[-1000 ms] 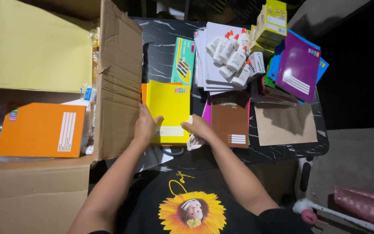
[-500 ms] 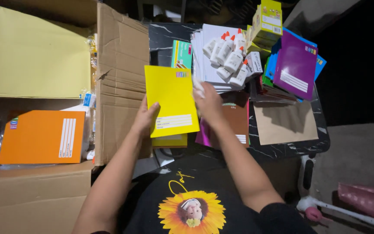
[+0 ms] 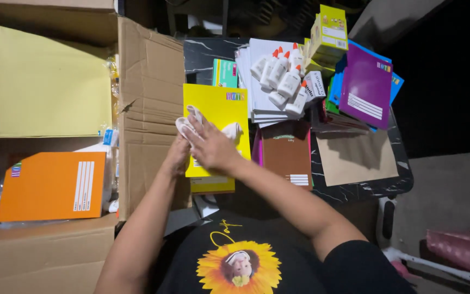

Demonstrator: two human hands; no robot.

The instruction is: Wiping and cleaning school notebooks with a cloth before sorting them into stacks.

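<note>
Wiping the yellow notebook (image 3: pixel 218 111) with a white cloth (image 3: pixel 191 122), judging by the pose. Right hand (image 3: pixel 210 146) lying flat, fingers spread, pressing the cloth onto the cover, no closed grip. Left hand (image 3: pixel 176 158) steadying the book's left edge, grip partly hidden, cannot tell. Notebook sitting on a small stack at the counter (image 3: pixel 354 188) front edge. Next likely calling for lifting the book clear. Crowding: cardboard box flap (image 3: pixel 148 109) at left, brown notebook (image 3: pixel 286 152) at right, glue bottles (image 3: pixel 281 81) behind.
</note>
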